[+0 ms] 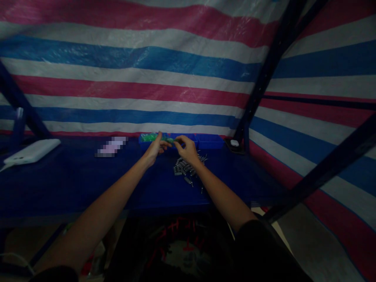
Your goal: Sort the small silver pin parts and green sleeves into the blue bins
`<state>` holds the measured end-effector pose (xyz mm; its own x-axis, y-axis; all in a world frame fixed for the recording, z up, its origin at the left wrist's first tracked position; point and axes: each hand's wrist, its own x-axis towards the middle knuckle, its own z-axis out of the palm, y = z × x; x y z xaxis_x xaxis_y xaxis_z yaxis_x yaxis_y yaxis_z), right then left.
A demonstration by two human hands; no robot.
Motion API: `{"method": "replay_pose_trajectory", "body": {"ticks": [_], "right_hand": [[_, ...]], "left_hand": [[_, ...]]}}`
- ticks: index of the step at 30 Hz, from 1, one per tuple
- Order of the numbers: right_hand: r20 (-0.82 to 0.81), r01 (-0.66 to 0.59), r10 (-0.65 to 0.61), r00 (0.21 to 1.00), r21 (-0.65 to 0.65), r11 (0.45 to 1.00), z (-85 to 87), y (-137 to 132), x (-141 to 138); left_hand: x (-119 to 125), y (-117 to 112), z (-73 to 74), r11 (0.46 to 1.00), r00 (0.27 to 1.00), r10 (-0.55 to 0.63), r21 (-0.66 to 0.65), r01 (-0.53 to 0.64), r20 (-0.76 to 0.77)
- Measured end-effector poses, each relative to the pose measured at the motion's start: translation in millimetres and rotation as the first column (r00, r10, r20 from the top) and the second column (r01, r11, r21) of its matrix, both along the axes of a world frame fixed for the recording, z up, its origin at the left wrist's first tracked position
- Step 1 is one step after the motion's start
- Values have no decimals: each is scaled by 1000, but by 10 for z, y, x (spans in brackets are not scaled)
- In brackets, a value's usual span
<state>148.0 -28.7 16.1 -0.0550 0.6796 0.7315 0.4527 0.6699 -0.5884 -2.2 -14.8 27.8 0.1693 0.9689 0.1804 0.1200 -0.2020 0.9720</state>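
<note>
**Stripes over a deep blue table**

The tarp (147, 58) runs in broad pink-red, white and blue stripes. The table (88, 180) is deep blue and the tray (205, 141) a brighter blue. The pieces (148, 137) in it look green in the dim light. The metal parts (183, 169) are silver-grey, and the box (32, 151) is white.

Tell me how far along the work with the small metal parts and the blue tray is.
Seemingly done: green pieces sit in the left compartment of the blue tray. In hand: the left hand and right hand meet at its front edge, on something too small to identify. Left: a pile of metal parts lies loose on the table, so plenty looks undone.
</note>
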Motion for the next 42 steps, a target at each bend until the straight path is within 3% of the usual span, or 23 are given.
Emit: {"method": "replay_pose_trajectory", "body": {"ticks": [3,6,8,10,12,15,18,21,23,25,28,29,30,31,32,33,35,37,39,42], "right_hand": [[206,-56,40,978,73,996,4,-59,-50],[369,-61,10,929,129,990,58,-66,-29],[431,8,-80,899,167,986,120,-40,105],[421,182,-257,870,211,960,164,-1,371],[365,465,-516,775,225,856,144,26,748],[404,806,-787,466,173,567,-27,29,1357],[569,933,-784,248,78,352,-261,22,1768],[686,960,-691,228,-39,278,-396,45,1904],[697,959,-676,239,-59,278,-392,61,1899],[675,956,-693,253,-64,287,-318,59,1843],[557,926,-750,356,-104,362,-126,13,1593],[485,886,-750,449,-137,442,-55,-8,1449],[406,797,-692,597,-209,566,13,-28,1275],[313,629,-548,776,-319,709,75,-47,1080],[176,393,-351,920,-457,798,128,-62,875],[1,139,-168,986,-571,809,174,-74,673],[-303,-258,69,951,-647,718,238,-86,330],[-483,-423,130,866,-569,705,266,-94,123],[-563,-440,108,819,-498,747,256,-111,65],[-478,-225,-44,877,-489,843,198,-168,158]], "left_hand": [[-25,39,-8,992,991,89,-101,-78,102],[-47,60,-6,981,977,179,-99,-169,112],[-71,73,-2,972,969,235,-29,-233,74],[-96,80,1,960,962,271,58,-273,36],[-108,71,3,951,959,284,127,-281,-7],[-78,19,1,947,951,280,202,-252,-128],[-6,-42,-28,956,954,201,258,-141,-221],[46,-55,-103,973,975,85,230,-36,-206],[54,-38,-158,976,981,42,218,1,-191],[50,-23,-192,956,972,66,292,3,-224],[53,-47,-183,867,942,192,496,-32,-274],[59,-69,-170,828,933,245,557,-61,-263],[67,-95,-157,789,926,292,608,-92,-239],[76,-124,-146,752,921,326,650,-114,-216],[84,-153,-136,719,918,344,684,-123,-196],[92,-182,-129,694,920,346,711,-116,-187],[102,-234,-115,670,925,319,739,-68,-204],[109,-278,-89,685,930,272,728,-7,-248],[113,-307,-46,729,930,221,683,42,-293],[111,-314,29,856,930,166,517,29,-327]]}}
